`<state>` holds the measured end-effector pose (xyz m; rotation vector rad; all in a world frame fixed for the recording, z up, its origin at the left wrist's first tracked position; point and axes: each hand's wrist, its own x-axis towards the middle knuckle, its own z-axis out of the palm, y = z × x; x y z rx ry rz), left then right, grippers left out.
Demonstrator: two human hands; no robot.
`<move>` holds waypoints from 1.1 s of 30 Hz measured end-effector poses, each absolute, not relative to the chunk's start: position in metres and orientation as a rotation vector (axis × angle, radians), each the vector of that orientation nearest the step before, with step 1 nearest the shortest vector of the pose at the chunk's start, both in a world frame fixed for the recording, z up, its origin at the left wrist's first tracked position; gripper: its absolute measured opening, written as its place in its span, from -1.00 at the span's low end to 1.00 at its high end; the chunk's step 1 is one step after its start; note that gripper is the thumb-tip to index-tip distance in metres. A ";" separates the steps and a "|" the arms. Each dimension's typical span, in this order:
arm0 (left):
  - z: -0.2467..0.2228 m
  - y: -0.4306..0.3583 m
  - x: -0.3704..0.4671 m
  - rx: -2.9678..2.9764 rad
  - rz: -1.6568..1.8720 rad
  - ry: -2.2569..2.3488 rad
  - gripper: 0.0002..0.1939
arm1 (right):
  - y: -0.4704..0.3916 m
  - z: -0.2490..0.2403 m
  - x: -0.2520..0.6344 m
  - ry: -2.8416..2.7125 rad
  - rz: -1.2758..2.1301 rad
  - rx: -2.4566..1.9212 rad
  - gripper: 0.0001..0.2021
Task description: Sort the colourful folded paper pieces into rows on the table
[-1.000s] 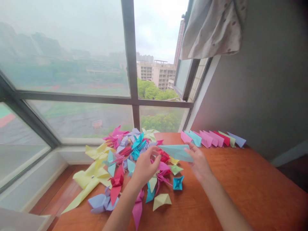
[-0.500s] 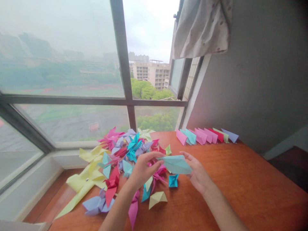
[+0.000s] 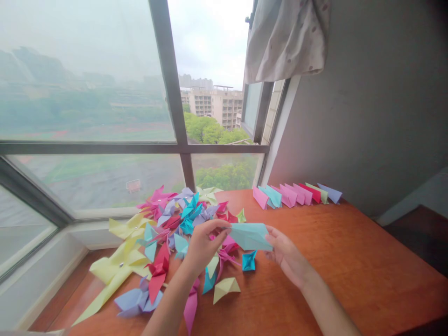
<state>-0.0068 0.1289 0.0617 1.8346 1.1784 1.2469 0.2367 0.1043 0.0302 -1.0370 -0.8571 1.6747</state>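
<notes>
A light blue folded paper is held up between my two hands, above the wooden table. My left hand pinches its left end between thumb and fingers. On the other side my right hand grips the right end, thumb in front and fingers partly hidden behind the sheet. Just below the paper sits a small bright blue origami piece. A pale yellow folded paper lies nearer to me. Left of and behind my left hand spreads a heap of colourful origami, with a red one close to my forearm.
Along the back of the table stands a row of folded papers in pink, blue, red, green and violet. Large yellow pinwheels lie at the left edge. A window rises behind, with a curtain hanging at its right.
My right thumb has come round to the front of the light blue paper, and the sheet now shows its broad face more. The whole view has shifted slightly.
</notes>
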 end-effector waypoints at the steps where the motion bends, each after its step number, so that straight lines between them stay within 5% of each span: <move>1: 0.062 0.129 -0.007 1.840 1.247 1.178 -0.85 | 0.104 0.028 0.240 -0.872 1.670 -1.052 -0.58; 11: 0.066 0.127 -0.004 1.991 1.159 1.072 -0.80 | 0.104 0.028 0.273 -1.252 1.312 -1.285 -0.68; 25: 0.073 0.119 0.004 2.123 1.037 1.098 -0.77 | 0.159 -0.002 0.500 -1.115 0.077 -2.017 -0.76; 33: 0.071 0.119 0.002 2.203 0.989 1.077 -0.75 | 0.227 0.020 0.559 -1.067 -0.069 -2.233 -0.87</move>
